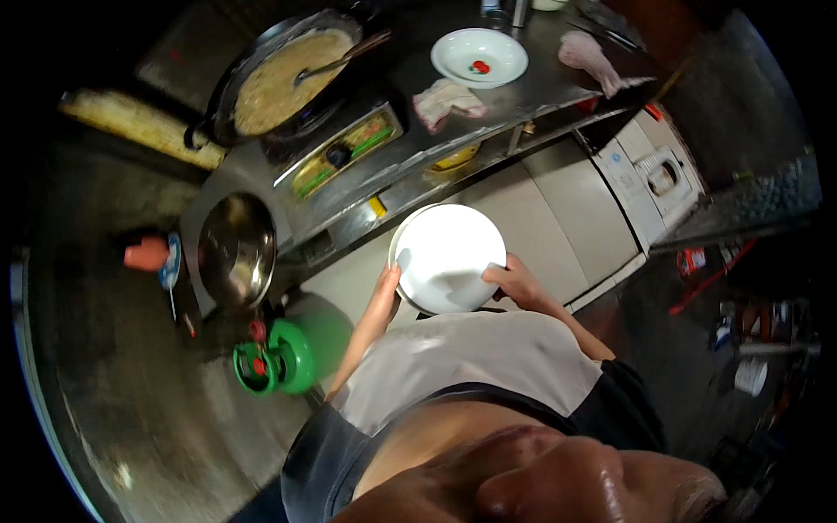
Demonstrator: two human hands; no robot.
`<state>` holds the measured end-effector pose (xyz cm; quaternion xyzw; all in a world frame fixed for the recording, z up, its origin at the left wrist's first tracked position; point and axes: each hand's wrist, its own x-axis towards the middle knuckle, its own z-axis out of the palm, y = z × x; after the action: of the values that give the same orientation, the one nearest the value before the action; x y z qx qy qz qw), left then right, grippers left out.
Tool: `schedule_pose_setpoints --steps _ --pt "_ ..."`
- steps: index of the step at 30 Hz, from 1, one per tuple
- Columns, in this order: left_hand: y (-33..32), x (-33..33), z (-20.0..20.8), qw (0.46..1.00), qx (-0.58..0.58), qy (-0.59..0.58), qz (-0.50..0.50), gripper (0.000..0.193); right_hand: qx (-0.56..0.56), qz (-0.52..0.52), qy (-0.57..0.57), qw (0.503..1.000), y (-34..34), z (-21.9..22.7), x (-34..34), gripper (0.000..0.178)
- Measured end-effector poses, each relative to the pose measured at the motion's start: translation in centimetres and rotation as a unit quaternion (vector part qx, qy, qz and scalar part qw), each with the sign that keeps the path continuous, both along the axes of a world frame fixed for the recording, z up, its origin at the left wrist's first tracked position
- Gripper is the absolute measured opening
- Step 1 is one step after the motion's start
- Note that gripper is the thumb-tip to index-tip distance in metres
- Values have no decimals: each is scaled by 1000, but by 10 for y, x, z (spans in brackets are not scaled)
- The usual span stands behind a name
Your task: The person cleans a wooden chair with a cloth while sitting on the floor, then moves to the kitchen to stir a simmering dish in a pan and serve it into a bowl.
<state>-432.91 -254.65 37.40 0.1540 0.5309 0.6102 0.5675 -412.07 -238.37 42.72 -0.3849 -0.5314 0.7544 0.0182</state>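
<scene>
In front of my waist I hold a round white dish (pixel 452 253) between both hands. A second pale rim shows along its left edge; whether this is a stacked dish or its own wall I cannot tell. My left hand (pixel 386 289) is closed on the left side, thumb at the rim. On the right side my right hand (pixel 514 282) grips it, thumb over the edge and the other fingers mostly hidden beneath. Beyond it on the metal counter (pixel 384 187) stands a white plate (pixel 453 68) with a red mark in its middle.
A large wok (pixel 222 100) of pale, thick liquid with a ladle (pixel 344 59) in it sits on the stove. Cloths (pixel 449 103) lie on the counter. To the left are a metal basin (pixel 237 253) and a green gas cylinder (pixel 292 353). A squat toilet (pixel 660 174) is at right.
</scene>
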Motion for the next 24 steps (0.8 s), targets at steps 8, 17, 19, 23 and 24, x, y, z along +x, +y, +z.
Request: schedule_pose_setpoints --steps 8,17,19,23,24 --pt "107 -22 17 964 25 -166 -209 66 -20 -216 -12 976 15 2 10 42" --pt "201 31 20 934 -24 -205 -293 53 19 -310 -62 948 42 -12 74 33" --pt "232 58 24 926 -19 -188 -328 57 14 -348 -26 937 58 -24 98 34" --pt "290 122 29 918 -29 -135 -371 65 15 -410 11 912 101 -30 155 36" --pt "300 139 33 921 -37 -118 -370 68 -5 -407 10 913 112 -14 172 37"
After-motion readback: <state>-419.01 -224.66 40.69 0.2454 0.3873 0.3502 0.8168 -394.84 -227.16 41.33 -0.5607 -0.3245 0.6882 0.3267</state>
